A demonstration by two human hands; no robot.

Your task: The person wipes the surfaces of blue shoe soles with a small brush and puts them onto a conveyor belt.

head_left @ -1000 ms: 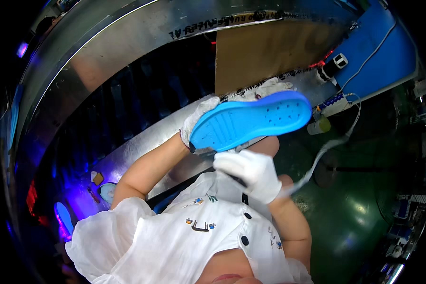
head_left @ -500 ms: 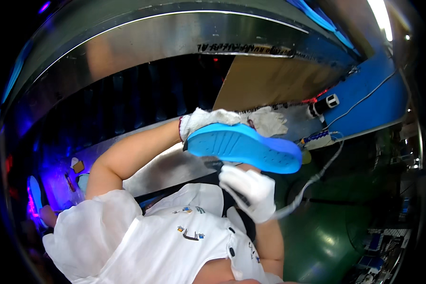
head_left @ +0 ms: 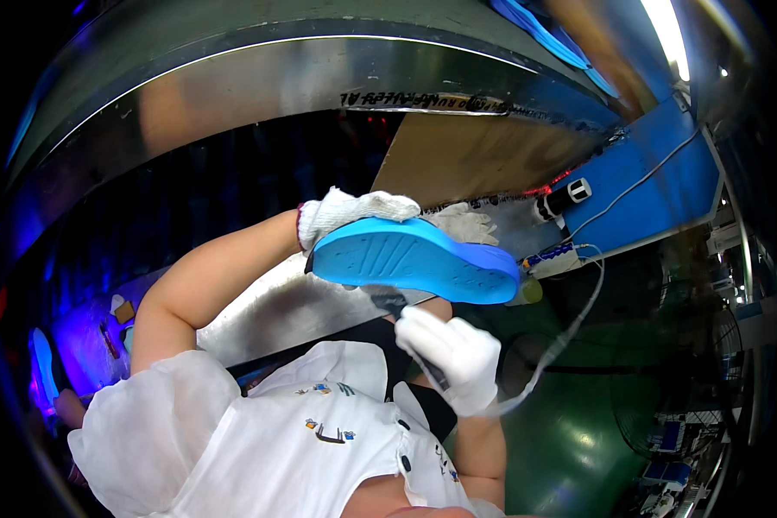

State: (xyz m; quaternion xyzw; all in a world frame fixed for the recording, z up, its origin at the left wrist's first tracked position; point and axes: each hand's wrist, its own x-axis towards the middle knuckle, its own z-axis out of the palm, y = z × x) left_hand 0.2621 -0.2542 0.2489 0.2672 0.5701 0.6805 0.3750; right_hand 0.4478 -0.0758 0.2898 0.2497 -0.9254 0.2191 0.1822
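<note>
A blue shoe sole [head_left: 406, 262] with grooves and small dimples on its visible face is held up at the middle. My left hand [head_left: 354, 211], in a white knit glove, grips its upper edge near the left end. The thumb is hidden behind the sole. Below it, apart from the sole, my right hand [head_left: 453, 358] in a white glove is closed around a slim dark tool [head_left: 390, 300]. The tool's dark tip points toward the sole; its exact kind is unclear. A pale hose or cord [head_left: 551, 354] runs from beside this hand.
A loose white glove [head_left: 466, 226] lies behind the sole. Beyond are a metal-edged conveyor [head_left: 259, 82], a brown board [head_left: 466, 155] and a black-and-white cylinder [head_left: 565, 200] beside a blue panel [head_left: 639, 181]. Another person's hand [head_left: 69, 407] is near a blue sole [head_left: 43, 358] at far left.
The view has shifted, so the scene sits slightly further left. My left hand still holds the sole. More of the dark tool shows between my right hand and the sole.
</note>
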